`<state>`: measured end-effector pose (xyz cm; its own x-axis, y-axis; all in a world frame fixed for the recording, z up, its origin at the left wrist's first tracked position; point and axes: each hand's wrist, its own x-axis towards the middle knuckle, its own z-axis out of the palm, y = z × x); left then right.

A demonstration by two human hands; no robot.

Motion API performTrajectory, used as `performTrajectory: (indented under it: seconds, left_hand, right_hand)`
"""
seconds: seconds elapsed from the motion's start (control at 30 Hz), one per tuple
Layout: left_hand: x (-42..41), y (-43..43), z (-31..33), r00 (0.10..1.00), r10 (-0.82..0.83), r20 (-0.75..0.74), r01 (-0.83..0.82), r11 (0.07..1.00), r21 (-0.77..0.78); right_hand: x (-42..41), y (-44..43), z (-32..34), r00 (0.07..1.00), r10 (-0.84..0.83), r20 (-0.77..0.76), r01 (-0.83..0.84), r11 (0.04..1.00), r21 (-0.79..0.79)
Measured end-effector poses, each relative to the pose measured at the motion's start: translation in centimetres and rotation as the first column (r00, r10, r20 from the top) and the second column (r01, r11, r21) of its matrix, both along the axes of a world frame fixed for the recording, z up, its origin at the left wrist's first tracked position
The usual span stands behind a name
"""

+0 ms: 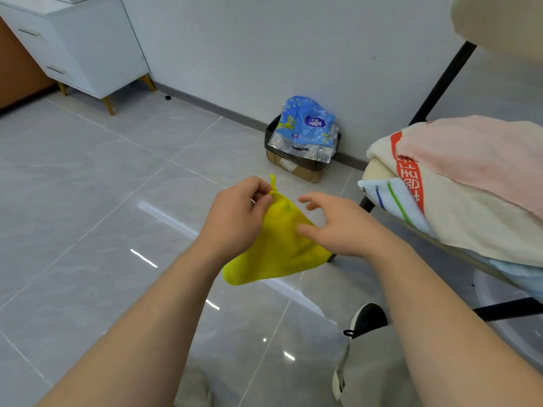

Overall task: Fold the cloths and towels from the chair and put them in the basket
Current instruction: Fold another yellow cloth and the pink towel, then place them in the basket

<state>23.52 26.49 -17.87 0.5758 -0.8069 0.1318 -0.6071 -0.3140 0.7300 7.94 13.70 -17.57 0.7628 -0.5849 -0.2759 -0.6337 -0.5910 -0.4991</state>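
The yellow cloth [279,248] is soft, matt, finely napped fabric; the pink towel [476,154] and cream towel [470,221] look like thick, rough terry, the cream one with a flat printed red band. The floor [117,201] is smooth, glossy grey tile that mirrors the lights, the wall [264,39] matt paint, the chair frame [443,80] dull black metal tube. A crinkled, shiny plastic bag [308,121] lies in a matt brown cardboard box [296,170].
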Motion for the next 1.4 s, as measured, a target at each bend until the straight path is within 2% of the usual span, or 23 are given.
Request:
performTrajectory:
  seconds: [0.1, 0.17, 0.37, 0.57, 0.73, 0.87, 0.97, 1.03, 1.27, 1.4]
  left_hand:
    - [-0.6, 0.0, 0.0, 0.998, -0.058, -0.008, 0.058, 0.998, -0.012]
    - [-0.9, -0.1, 0.0, 0.997, -0.073, -0.022, 0.072, 0.997, -0.022]
    - [-1.2, -0.2, -0.5, 0.992, -0.101, -0.073, 0.101, 0.995, 0.004]
    - [-1.8, -0.1, -0.9, 0.977, -0.182, -0.106, 0.192, 0.978, 0.086]
    - [-2.1, -0.1, -1.3, 0.973, -0.211, -0.098, 0.223, 0.966, 0.134]
    - [-1.8, 0.4, -2.0, 0.980, -0.197, -0.036, 0.200, 0.961, 0.189]
    - [-1.3, 1.0, -2.6, 0.981, -0.194, 0.007, 0.188, 0.962, 0.200]
    - [-1.0, 1.4, -3.0, 0.977, -0.207, 0.044, 0.194, 0.960, 0.203]
    - [-0.3, 2.4, -3.2, 0.959, -0.266, 0.095, 0.222, 0.918, 0.328]
    - [0.1, 2.8, -3.2, 0.975, -0.213, 0.066, 0.185, 0.938, 0.294]
  right_hand:
    - [0.8, 0.6, 0.0, 0.962, -0.017, 0.273, -0.006, 0.997, 0.083]
    - [1.1, 0.8, -0.1, 0.942, -0.034, 0.335, 0.003, 0.996, 0.094]
    - [1.3, 0.5, 0.0, 0.943, -0.064, 0.327, 0.055, 0.998, 0.038]
    - [1.0, -0.3, -0.1, 0.906, -0.194, 0.376, 0.220, 0.975, -0.025]
    - [1.0, -1.0, -0.2, 0.839, -0.336, 0.429, 0.334, 0.939, 0.081]
    - [0.7, -1.4, -0.7, 0.867, -0.306, 0.394, 0.263, 0.951, 0.159]
    - [0.4, -1.2, -0.5, 0.924, -0.220, 0.312, 0.179, 0.971, 0.156]
    - [0.4, -1.0, -0.1, 0.930, -0.212, 0.302, 0.174, 0.974, 0.146]
    - [0.4, -1.8, -0.1, 0.812, -0.400, 0.424, 0.394, 0.913, 0.106]
    - [0.1, -2.3, -0.5, 0.750, -0.479, 0.456, 0.489, 0.866, 0.106]
